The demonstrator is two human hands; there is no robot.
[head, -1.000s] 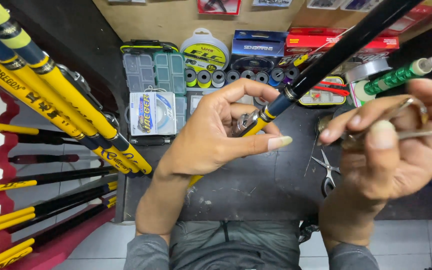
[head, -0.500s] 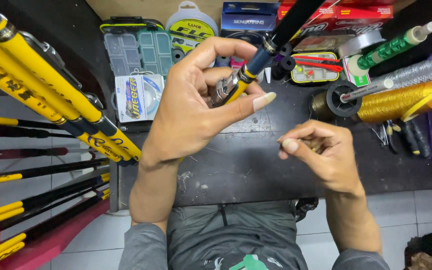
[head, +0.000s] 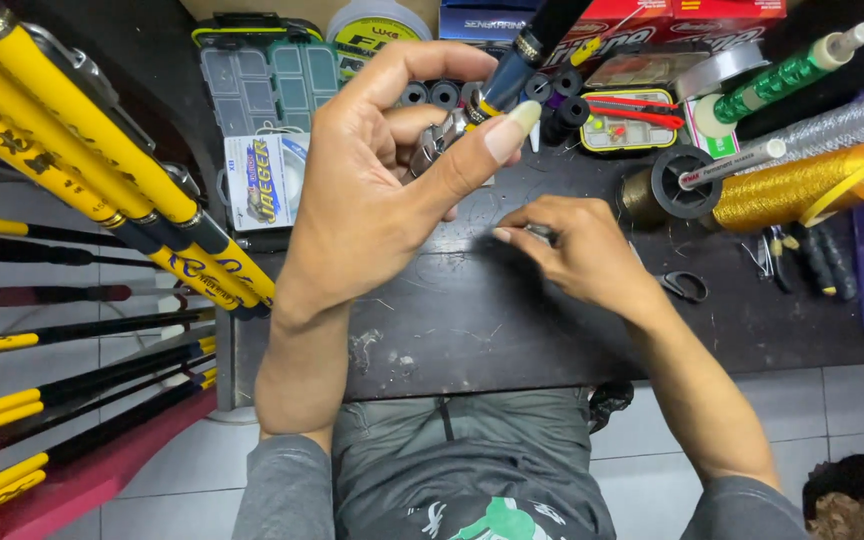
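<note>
Left hand [head: 372,190] is clamped on a dark rod section [head: 522,55], thumb pressed beside a metal guide [head: 439,138]. Right hand [head: 577,250], below and right of it, pinches a small metal item [head: 542,233] above the black table [head: 472,320]. Scissors [head: 685,287] lie just right.

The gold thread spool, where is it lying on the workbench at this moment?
In the head view the gold thread spool lies on its side at the right of the dark workbench, beyond the right hand, below the green spool.
</note>
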